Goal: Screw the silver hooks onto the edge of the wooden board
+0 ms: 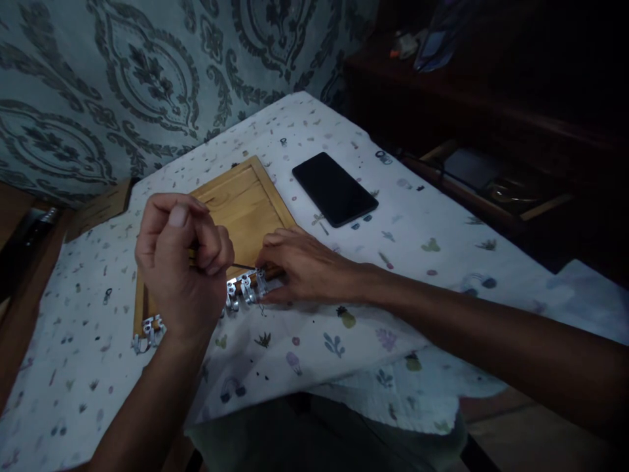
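Note:
My left hand (184,262) is closed around a thin screwdriver (242,266). Its narrow shaft points right, its tip at a shiny metal fitting by my right fingers; a sliver of yellow handle shows inside the fist. My right hand (304,265) pinches the rightmost metal fitting (261,283) on the near edge of a framed wooden panel (236,210). More hooked metal fittings (247,288) line that edge beside it. Another group of metal fittings (148,331) sits at the panel's near left corner. My left hand and forearm hide part of this edge.
A black phone (335,189) lies right of the panel on the patterned tablecloth (393,262). A brown flat piece (101,210) rests at the table's left far edge. Patterned fabric (147,72) hangs behind the table, and dark furniture (472,98) stands to the right.

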Tool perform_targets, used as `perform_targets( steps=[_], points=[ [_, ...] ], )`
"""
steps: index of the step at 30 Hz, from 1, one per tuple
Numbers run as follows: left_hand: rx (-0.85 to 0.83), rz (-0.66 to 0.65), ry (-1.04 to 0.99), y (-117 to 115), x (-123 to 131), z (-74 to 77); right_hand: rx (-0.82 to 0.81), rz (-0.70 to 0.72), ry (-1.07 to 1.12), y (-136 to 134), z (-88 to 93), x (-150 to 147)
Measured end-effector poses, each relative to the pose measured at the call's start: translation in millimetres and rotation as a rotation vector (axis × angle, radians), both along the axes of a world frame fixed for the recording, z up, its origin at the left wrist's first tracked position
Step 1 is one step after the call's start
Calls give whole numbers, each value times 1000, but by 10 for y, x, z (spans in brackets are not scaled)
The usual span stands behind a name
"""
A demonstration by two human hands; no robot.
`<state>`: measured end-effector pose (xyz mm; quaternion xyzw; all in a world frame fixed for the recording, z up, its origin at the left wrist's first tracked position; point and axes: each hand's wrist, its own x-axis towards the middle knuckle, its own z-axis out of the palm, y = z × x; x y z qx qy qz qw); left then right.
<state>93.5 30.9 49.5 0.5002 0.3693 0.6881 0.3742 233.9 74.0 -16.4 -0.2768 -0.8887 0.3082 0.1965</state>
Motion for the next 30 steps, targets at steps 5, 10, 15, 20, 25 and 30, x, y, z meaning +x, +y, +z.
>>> perform_targets(
  steps=[5,10,15,20,25,30],
  points=[
    [-22,-30,14,-19,23,-7,18,-4,5,3,-41,-4],
    [-36,-160,73,24,1,-8,39,0,9,-4,-37,-6],
    [-100,-190,124,110,-19,5,19,0,-13,-4,-11,-4],
    [-112,-18,69,96,51,9,21,13,-21,12,-26,3],
    [-77,-45,74,80,111,-3,35,13,-43,16,-10,-3],
    [-135,-161,97,151,59,16,21,10,-50,8,13,-1]
  ],
)
